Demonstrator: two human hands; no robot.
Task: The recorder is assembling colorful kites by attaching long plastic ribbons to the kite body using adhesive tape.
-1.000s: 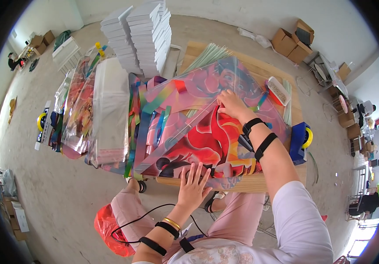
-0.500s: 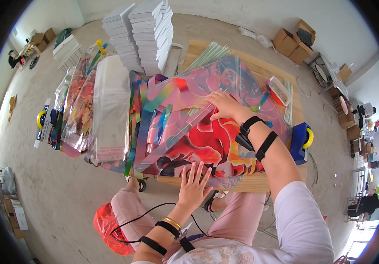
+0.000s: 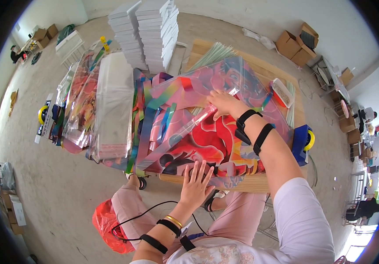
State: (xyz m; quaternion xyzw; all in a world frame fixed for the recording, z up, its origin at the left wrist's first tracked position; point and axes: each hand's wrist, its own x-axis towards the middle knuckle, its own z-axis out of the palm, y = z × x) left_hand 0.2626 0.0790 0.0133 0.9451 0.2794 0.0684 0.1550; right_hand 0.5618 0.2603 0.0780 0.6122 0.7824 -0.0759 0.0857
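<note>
A thin printed sheet (image 3: 207,145) with a bright red cartoon picture lies on the wooden table in front of me. A pale folded strip (image 3: 172,141) runs slantwise along its upper edge. My left hand (image 3: 194,185) rests flat near the sheet's front edge, fingers spread. Farther off, my right hand (image 3: 225,104) lies on the strip's upper end, fingers stretched and thumb apart, holding nothing that I can see. Beneath and beyond are paler pink printed sheets (image 3: 198,81) and rainbow ribbons (image 3: 145,119).
Thin pale sticks (image 3: 216,53) lie at the table's far side. On the right are a red-and-white tray (image 3: 282,93) and a blue tape dispenser (image 3: 301,143). Clear plastic bags (image 3: 114,105) lie on the left, with tall stacks of white slabs (image 3: 156,37) behind.
My right hand has shifted slightly on the slanted strip, which now shines beside its fingers. My left hand stays flat on the sheet. The whole view has moved a little.
</note>
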